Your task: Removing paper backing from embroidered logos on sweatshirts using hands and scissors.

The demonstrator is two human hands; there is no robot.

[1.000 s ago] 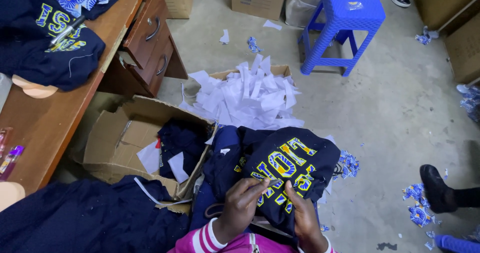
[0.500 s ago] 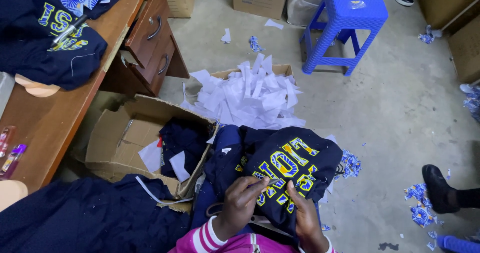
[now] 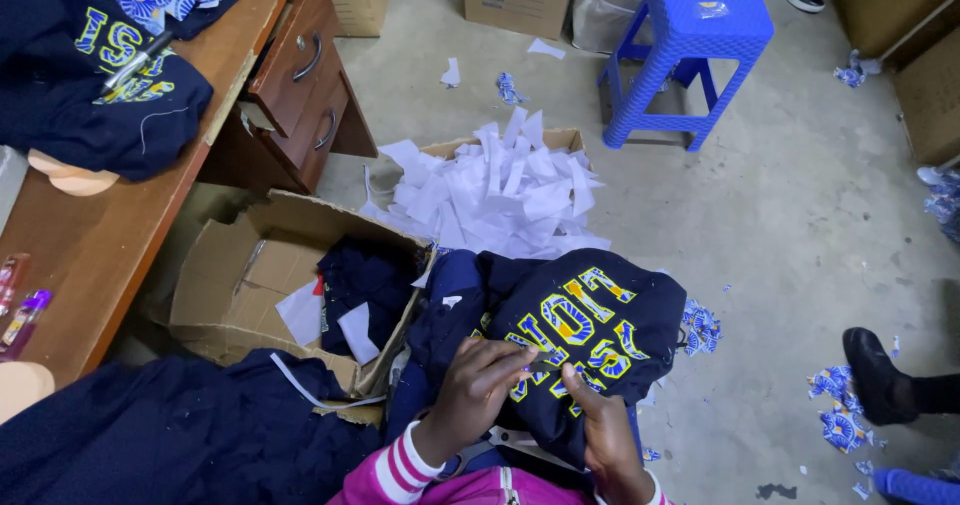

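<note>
i see my left hand and right hand pinching a soft, light navy sweatshirt (floppy) at its lettering, best held there.

Black shoe cut off at right edge

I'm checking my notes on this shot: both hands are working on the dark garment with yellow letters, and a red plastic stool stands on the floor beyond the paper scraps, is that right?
Not quite: the stool is blue, not red, as the head view shows. The rest holds: the left hand and right hand are on the dark garment with yellow letters, and the stool stands beyond the paper scraps.
</note>
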